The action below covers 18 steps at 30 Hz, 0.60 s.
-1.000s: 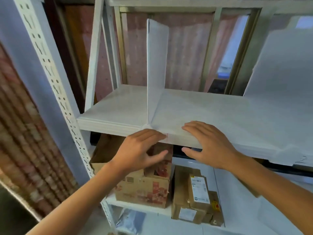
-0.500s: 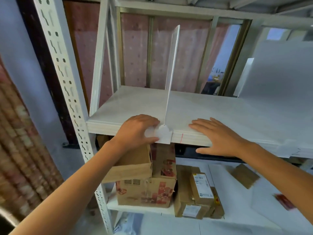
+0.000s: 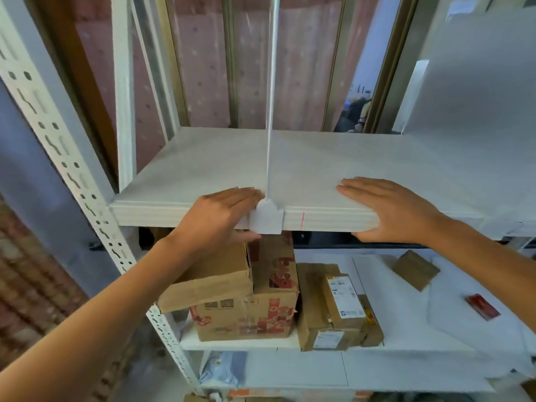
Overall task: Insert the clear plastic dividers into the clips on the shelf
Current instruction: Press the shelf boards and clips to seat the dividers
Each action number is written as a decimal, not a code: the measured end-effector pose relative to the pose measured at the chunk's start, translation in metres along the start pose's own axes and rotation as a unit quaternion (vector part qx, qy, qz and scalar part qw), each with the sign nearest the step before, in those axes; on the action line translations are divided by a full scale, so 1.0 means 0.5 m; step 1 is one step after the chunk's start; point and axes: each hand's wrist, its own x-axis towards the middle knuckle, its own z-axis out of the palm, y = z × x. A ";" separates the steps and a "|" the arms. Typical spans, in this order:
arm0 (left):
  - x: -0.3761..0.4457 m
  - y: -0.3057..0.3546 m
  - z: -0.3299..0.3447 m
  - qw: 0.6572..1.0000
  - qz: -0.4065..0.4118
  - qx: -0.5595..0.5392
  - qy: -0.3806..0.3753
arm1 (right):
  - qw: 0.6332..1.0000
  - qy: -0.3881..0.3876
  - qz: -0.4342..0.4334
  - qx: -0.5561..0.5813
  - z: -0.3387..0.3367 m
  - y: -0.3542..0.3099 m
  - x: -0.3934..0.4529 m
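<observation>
A clear plastic divider (image 3: 271, 97) stands upright on the white shelf board (image 3: 333, 166), seen edge-on as a thin vertical line. Its foot sits in a white clip (image 3: 266, 217) on the shelf's front edge. My left hand (image 3: 216, 219) grips the front edge just left of the clip, fingers on top and thumb under the board, touching the clip. My right hand (image 3: 391, 210) lies flat over the shelf edge to the right, thumb underneath. A red mark (image 3: 302, 220) shows on the edge between the clip and my right hand.
A large white sheet (image 3: 475, 105) leans at the right on the same shelf. Cardboard boxes (image 3: 255, 297) and parcels (image 3: 336, 309) sit on the shelf below. A perforated white upright (image 3: 72, 181) stands at the left.
The view has shifted right, so the divider went from showing its face to edge-on. My left hand moved up from under the shelf onto the edge beside the clip. My right hand stayed put.
</observation>
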 end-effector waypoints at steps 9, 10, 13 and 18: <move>0.019 0.021 0.013 0.999 0.030 0.017 0.015 | 1.000 -0.005 0.010 -0.016 0.010 -0.006 -0.001; 0.023 0.025 0.016 0.999 0.033 0.017 0.011 | 1.000 -0.005 0.011 -0.017 0.011 -0.008 0.000; 0.032 0.032 0.023 0.999 0.035 0.021 0.006 | 1.000 -0.004 0.006 -0.015 0.013 -0.012 0.001; 0.042 0.035 0.032 1.000 0.022 0.020 0.008 | 1.000 0.000 0.009 -0.020 0.009 -0.007 0.001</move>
